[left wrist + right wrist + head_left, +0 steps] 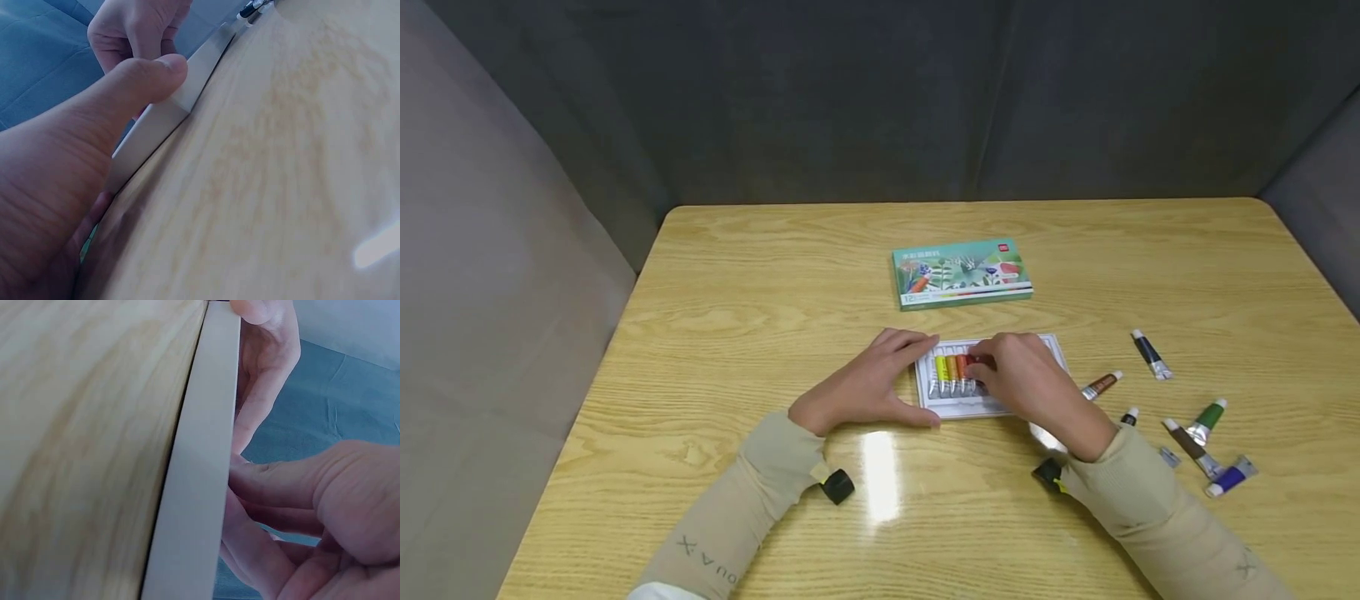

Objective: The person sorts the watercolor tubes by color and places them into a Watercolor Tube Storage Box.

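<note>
Likely placing red paint tube [972,362]
Right hand [1028,379] pinches it; spread left hand [872,379] touches white tray [962,411]. Maybe let go next.

1. We see a glossy, wood-grained desk [700,333].
2. The box [966,273] looks like smooth printed card.
3. To us, the tray [962,408] seems smooth plastic.
4. The tubes [1208,420] gleam like metal.
5. We read curtain [850,100] and sleeves [782,458] as matt cloth.

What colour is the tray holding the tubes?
White; the head view shows the tray best.
</note>
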Available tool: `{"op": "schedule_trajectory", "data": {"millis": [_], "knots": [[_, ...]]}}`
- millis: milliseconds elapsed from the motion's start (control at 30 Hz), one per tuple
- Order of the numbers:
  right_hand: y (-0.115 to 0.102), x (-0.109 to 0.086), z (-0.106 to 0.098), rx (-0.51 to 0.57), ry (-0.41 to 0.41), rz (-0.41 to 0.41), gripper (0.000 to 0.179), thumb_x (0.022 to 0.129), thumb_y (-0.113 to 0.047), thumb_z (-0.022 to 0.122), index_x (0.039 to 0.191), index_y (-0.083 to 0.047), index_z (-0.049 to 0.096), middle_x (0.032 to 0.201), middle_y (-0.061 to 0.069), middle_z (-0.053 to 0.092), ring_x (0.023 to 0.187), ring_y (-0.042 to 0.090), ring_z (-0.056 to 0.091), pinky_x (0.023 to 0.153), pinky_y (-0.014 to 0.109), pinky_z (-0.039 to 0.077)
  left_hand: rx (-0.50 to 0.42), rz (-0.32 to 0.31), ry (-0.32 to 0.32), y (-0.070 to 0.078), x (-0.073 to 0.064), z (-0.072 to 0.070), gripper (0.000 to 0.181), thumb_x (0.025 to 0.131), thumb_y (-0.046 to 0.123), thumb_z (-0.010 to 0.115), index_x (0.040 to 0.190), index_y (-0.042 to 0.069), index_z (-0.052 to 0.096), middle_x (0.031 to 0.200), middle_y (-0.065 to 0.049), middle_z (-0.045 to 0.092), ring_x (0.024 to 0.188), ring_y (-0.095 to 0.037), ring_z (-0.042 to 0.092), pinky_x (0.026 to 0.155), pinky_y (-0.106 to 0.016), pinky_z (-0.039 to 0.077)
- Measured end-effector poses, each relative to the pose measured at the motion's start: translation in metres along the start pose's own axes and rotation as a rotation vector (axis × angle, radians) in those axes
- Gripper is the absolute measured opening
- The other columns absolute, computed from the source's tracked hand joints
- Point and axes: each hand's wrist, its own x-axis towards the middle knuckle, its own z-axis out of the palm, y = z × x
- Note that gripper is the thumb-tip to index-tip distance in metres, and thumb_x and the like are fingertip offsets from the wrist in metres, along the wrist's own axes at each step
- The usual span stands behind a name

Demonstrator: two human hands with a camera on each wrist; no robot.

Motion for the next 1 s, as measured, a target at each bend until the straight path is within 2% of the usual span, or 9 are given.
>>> {"op": "schedule_trajectory", "data": {"millis": [167,300,533,667,767,1000], "knots": [[-0.001,-0.002,-0.002,-0.009,-0.015,0.011,0.025,0.095,-0.015,0.075,0.116,-0.002,0.079,0.109,0.018,0.079,0.081,0.019,0.069,0.068,0.037,0.053,0.004,0.005,-0.004,0.001,0.000,0.000,0.107,0.080,0.066,0.080,0.164,0.021,0.032,0.165,0.003,0.037,0.152,-0.015,0.032,0.124,-0.042,0.038],[-0.001,-0.002,-0.003,-0.011,-0.023,0.018,0.025,0.096,-0.015,0.074,0.116,-0.002,0.079,0.108,0.018,0.079,0.070,0.015,0.058,0.063,0.030,0.044,0.005,0.010,-0.003,0.003,0.001,0.000,0.107,0.080,0.065,0.080,0.164,0.020,0.032,0.165,0.003,0.037,0.152,-0.016,0.033,0.124,-0.043,0.039],[0.006,-0.004,-0.007,0.006,-0.046,0.001,0.026,0.101,-0.015,0.065,0.120,-0.002,0.077,0.111,0.018,0.079,0.060,0.012,0.049,0.057,0.027,0.038,0.009,0.004,-0.007,0.002,0.002,0.000,0.108,0.080,0.067,0.079,0.165,0.021,0.031,0.165,0.003,0.037,0.152,-0.015,0.032,0.124,-0.042,0.038],[0.011,-0.004,-0.013,0.024,-0.026,-0.028,0.026,0.102,-0.016,0.063,0.118,-0.003,0.078,0.108,0.016,0.078,0.063,0.012,0.051,0.058,0.026,0.039,0.003,-0.010,-0.002,0.002,0.001,0.000,0.108,0.080,0.067,0.080,0.164,0.021,0.031,0.165,0.004,0.036,0.152,-0.014,0.032,0.124,-0.041,0.038],[0.015,-0.007,-0.021,0.034,-0.010,-0.021,0.024,0.100,-0.017,0.064,0.115,-0.004,0.078,0.103,0.013,0.078,0.064,0.014,0.052,0.058,0.027,0.040,0.003,-0.007,0.002,0.001,0.000,-0.001,0.107,0.080,0.067,0.080,0.164,0.021,0.032,0.165,0.004,0.036,0.152,-0.014,0.032,0.125,-0.041,0.038],[0.028,-0.017,-0.040,-0.015,-0.016,-0.023,0.020,0.099,-0.016,0.064,0.104,-0.004,0.079,0.085,0.006,0.076,0.063,0.011,0.054,0.057,0.026,0.042,-0.004,0.003,-0.010,0.000,0.001,-0.001,0.109,0.079,0.065,0.081,0.165,0.020,0.031,0.166,0.001,0.036,0.153,-0.016,0.032,0.125,-0.042,0.037]]}}
